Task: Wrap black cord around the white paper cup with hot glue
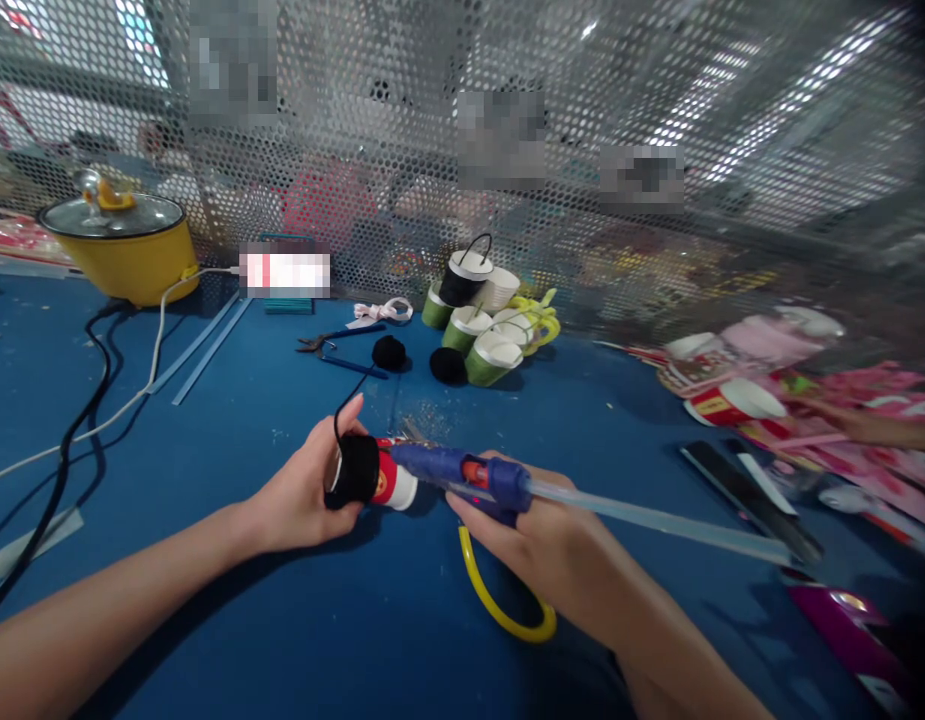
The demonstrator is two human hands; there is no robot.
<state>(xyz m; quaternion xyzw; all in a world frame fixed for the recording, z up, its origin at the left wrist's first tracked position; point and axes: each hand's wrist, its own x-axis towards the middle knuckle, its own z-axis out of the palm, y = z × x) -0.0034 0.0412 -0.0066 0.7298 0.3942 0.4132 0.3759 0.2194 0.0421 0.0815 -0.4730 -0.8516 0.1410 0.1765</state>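
My left hand (304, 490) is closed around a small paper cup (393, 482), which lies on its side just above the blue table. Black yarn (357, 468) wraps one end of it; the red and white part is bare. From the wrap, a strand runs up to a black yarn ball (389, 353). In my right hand (541, 520) is a blue hot glue gun (439, 463), its nozzle at the edge of the yarn; whether it touches, I cannot tell. A long translucent glue stick (649, 516) sticks out of its back. Below it curves a yellow loop (477, 590).
Pliers (342, 352), a black disc (448, 366) and several yarn-wrapped cups (494, 358) stand farther back. A yellow pot (132, 262) and cables (83, 425) are left. At right, another person's hand (844, 422) is near a red-and-white cup (736, 402). Perforated metal (402, 130) closes the back.
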